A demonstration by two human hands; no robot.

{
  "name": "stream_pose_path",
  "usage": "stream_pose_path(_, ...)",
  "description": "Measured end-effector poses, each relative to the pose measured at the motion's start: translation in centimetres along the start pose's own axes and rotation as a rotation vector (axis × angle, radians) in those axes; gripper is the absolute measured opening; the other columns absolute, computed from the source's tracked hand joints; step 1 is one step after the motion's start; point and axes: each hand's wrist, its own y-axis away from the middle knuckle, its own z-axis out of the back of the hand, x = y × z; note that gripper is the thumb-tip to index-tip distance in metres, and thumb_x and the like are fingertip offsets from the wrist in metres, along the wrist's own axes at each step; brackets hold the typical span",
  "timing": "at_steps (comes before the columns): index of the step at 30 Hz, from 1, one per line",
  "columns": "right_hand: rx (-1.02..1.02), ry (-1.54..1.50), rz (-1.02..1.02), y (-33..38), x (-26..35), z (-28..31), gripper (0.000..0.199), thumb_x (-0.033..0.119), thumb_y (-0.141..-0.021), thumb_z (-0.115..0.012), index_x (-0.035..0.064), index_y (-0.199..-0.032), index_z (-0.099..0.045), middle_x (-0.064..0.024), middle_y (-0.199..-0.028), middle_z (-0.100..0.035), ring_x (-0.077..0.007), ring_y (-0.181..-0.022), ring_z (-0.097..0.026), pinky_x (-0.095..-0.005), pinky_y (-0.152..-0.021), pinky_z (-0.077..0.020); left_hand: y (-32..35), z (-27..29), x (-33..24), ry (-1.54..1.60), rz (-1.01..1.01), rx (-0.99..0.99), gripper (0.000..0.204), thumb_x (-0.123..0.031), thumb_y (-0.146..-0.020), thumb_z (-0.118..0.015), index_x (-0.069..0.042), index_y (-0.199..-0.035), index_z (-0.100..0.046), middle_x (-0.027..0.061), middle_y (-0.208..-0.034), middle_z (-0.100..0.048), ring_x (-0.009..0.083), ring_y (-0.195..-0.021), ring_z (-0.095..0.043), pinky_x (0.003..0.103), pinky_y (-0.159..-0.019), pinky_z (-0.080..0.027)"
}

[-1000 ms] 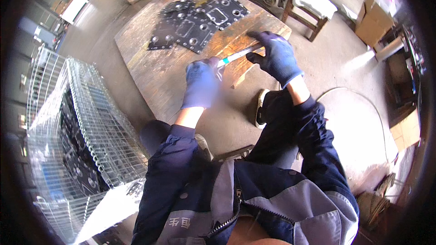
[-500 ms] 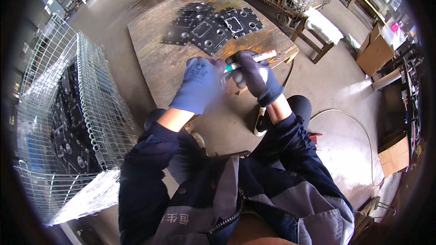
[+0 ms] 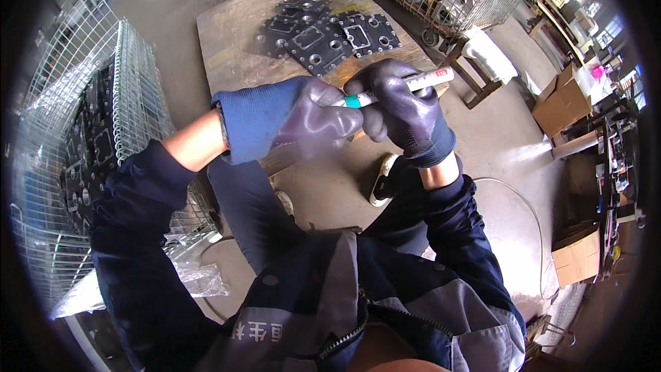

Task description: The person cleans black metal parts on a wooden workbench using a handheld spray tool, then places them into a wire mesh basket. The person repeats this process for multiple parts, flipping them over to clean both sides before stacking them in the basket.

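Observation:
Both my hands wear blue gloves with dark coated palms. My right hand (image 3: 406, 107) is closed round the barrel of a white paint marker (image 3: 428, 80) with a teal band, its back end sticking out up to the right. At the marker's front end, my left hand (image 3: 313, 116) is closed, fingers pinched over the tip; whether it holds a cap is hidden. Just beyond the hands, several black metal plates (image 3: 320, 52) with round and rectangular holes lie overlapping on a wooden table (image 3: 231, 45).
On my left stands a wire mesh basket (image 3: 141, 83) with more black plates (image 3: 89, 145) and clear plastic film (image 3: 200, 279). A large wire cage (image 3: 441, 0) of metal parts is at the back. Cardboard boxes (image 3: 561, 103) and a cable (image 3: 530, 207) lie to the right.
My left hand has turned from upright to sideways, its elbow swinging out left, and still meets the marker's front end. The marker and right hand have come slightly nearer and to the right.

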Motion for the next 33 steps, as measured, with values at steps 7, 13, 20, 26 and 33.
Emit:
stream_pose_path(7, -0.023, -0.062, 0.055, 0.3, 0.7, -0.7, 0.038, 0.032, -0.091, -0.058, -0.0037, -0.104, -0.061, -0.0131, -0.086, -0.067, -0.013, -0.054, -0.057, -0.0239, -0.047, -0.0443, -0.6, -1.6, -2.3, -1.033, -0.017, -0.343, 0.036, -0.034, -0.092, -0.06, 0.001, -0.086, -0.066, 0.0174, -0.074, -0.066, 0.0275, -0.068, -0.065, 0.037, -0.067, -0.051)
stream_pose_path(13, -0.525, -0.44, 0.167, 1.5, -0.6, 9.5, 0.028, 0.034, -0.097, -0.054, 0.0073, -0.096, -0.061, 0.0056, -0.053, -0.039, -0.0066, -0.037, -0.03, -0.0216, -0.037, -0.0272, 2.4, 3.9, -1.2, -1.505, 0.348, -0.874, 0.029, -0.034, -0.087, -0.061, -0.007, -0.084, -0.068, 0.0197, -0.077, -0.067, 0.0359, -0.072, -0.066, 0.045, -0.066, -0.051)
stream_pose_path(20, -0.369, -0.591, 0.015, -1.5, -2.0, 6.2, 0.028, 0.03, -0.098, -0.053, 0.0051, -0.107, -0.061, 0.0009, -0.061, -0.045, -0.0121, -0.047, -0.039, -0.0268, -0.05, -0.0352, 8.4, 8.5, 1.8, -1.47, 0.357, -1.422, 0.032, -0.039, -0.09, -0.058, -0.008, -0.085, -0.064, 0.0241, -0.073, -0.063, 0.0451, -0.072, -0.062, 0.052, -0.067, -0.049)
stream_pose_path(26, -0.173, -0.059, -0.033, -3.7, -7.5, 10.9, 0.043, 0.026, -0.097, -0.054, 0.0124, -0.137, -0.045, -0.0107, -0.111, -0.059, -0.0249, -0.101, -0.061, -0.0443, -0.094, -0.0481, 19.7, 8.5, 7.3, -1.492, 0.665, -1.82, 0.039, -0.041, -0.088, -0.059, -0.003, -0.085, -0.066, 0.024, -0.084, -0.066, 0.0407, -0.078, -0.065, 0.05, -0.069, -0.049)
stream_pose_path(33, -0.095, -0.213, -0.403, -8.3, -19.3, 7.7, 0.04, 0.035, -0.099, -0.047, 0.0065, -0.126, -0.056, -0.0059, -0.085, -0.06, -0.0153, -0.069, -0.058, -0.029, -0.063, -0.0481, 33.4, 8.8, 20.2, -0.792, 0.827, -1.688, 0.022, -0.02, -0.092, -0.056, -0.005, -0.096, -0.071, 0.0039, -0.079, -0.066, 0.0154, -0.073, -0.059, 0.034, -0.07, -0.049)
